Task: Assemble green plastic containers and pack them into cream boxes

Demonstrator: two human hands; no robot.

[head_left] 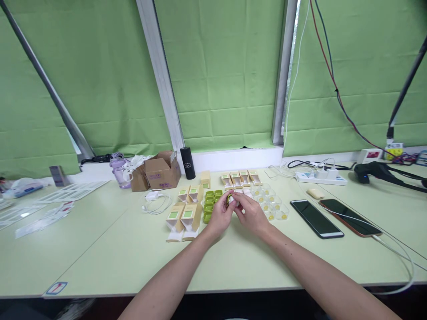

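Note:
At the middle of the table my left hand [220, 216] and my right hand [252, 214] meet, the fingers of both closed around a small green-and-white container [230, 200]. Fingers cover most of it, so its full shape is hidden. Just left of my left hand sit several glossy green square cups [208, 207] in rows. Clear plastic domed pieces with yellow spots [271, 206] lie to the right, beyond my right hand. Partly behind my fingers are pale pink-white pieces [247, 192]. Small open cardboard boxes with green labels [191, 214] stand on the left.
More small boxes [240, 178] line the back. A brown carton [162, 171], a black cylinder [187, 163] and a purple bottle [120, 171] stand at the back left. Two phones [316, 218], a power strip [322, 178] and cables occupy the right. A white charger [153, 195] lies left.

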